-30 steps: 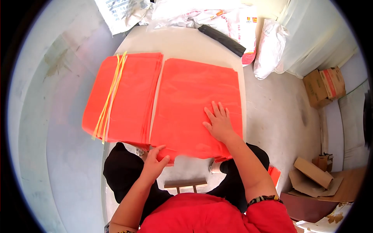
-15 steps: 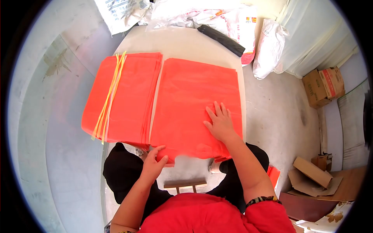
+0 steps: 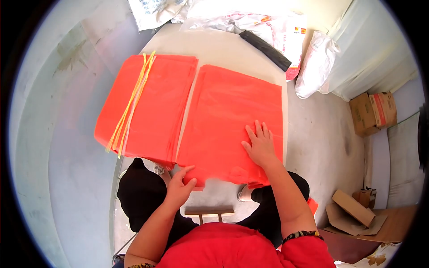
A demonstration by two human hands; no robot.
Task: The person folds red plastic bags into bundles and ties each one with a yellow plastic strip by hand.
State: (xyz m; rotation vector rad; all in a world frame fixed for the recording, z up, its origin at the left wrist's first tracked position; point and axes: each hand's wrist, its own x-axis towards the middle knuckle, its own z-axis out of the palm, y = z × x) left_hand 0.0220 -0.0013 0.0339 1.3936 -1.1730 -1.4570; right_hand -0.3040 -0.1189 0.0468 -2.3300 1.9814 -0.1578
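A stack of thin red plastic bags, with a notch cut in its near edge, lies flat on the table. My right hand rests palm down on its right side, fingers spread. At the stack's near left corner is my left hand, thumb and index finger apart and touching the red plastic; its other fingers are partly hidden. To the left lies a second red stack, thicker and slightly fanned along its right edge. Several yellow ties lie lengthwise across that stack.
A black roll and white sacks are at the table's far end. Cardboard boxes stand at the right wall, with opened cardboard nearer. Below the near edge is a wooden stool or bar.
The camera view has shifted and turned slightly, so the table appears moved to the right. Both hands keep nearly the same places on the stack.
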